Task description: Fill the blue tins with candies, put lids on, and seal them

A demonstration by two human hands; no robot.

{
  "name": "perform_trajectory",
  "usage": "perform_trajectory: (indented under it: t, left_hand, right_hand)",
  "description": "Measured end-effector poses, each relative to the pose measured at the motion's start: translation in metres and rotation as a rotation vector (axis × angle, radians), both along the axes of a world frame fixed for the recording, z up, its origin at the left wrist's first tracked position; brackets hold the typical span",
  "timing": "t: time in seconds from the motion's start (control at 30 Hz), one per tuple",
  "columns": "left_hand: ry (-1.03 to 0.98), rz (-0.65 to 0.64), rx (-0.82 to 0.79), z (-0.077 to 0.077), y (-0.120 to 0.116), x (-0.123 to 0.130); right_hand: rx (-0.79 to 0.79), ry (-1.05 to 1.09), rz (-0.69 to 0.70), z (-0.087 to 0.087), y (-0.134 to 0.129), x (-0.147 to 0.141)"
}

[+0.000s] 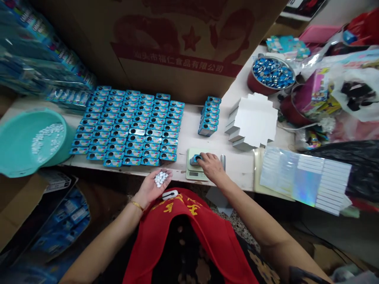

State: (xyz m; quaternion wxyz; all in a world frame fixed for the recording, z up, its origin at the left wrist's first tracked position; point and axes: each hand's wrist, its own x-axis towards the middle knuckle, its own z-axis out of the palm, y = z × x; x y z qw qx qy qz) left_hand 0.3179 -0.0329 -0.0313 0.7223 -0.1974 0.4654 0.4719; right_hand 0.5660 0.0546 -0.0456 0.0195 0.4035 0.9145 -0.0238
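My left hand (152, 187) is cupped palm up at the table's front edge, holding a small heap of white tablets (160, 178). Over a small pale green scale (192, 174), my right hand (211, 165) has its fingers closed on a small blue tin (195, 159) resting on the plate. Part of that tin is hidden by the fingers. Rows of similar blue tins (133, 140) with dark round openings stand left of the scale. A short column of blue tins (209, 116) stands behind it.
A turquoise basin (63, 148) with white tablets is at the left. Behind the tins rises a large cardboard box (174, 43). Stacked white cards (256, 120), a red bowl (257, 85) of blue caps, and shiny sheets (304, 177) lie to the right.
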Motion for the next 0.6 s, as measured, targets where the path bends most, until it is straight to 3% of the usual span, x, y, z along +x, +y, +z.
perform_trajectory:
  t: [0.13, 0.23, 0.3, 0.37, 0.6]
  left_hand:
    - [-0.029, -0.045, 0.061, 0.000, 0.004, 0.009]
    - [-0.048, -0.034, 0.056, -0.003, -0.002, 0.012]
    - [-0.077, -0.031, 0.031, -0.006, -0.007, 0.013]
    - [-0.094, -0.035, 0.008, -0.009, -0.012, 0.013]
    - [-0.086, -0.071, -0.063, -0.014, -0.020, 0.009]
  right_hand:
    - [-0.023, 0.212, -0.067, 0.000, -0.029, -0.028]
    - [-0.159, 0.373, 0.137, 0.009, -0.052, -0.063]
    - [-0.236, 0.364, 0.239, 0.013, -0.064, -0.084]
    - [-0.278, 0.326, 0.244, 0.015, -0.071, -0.098]
    - [-0.309, 0.285, 0.311, 0.017, -0.077, -0.104]
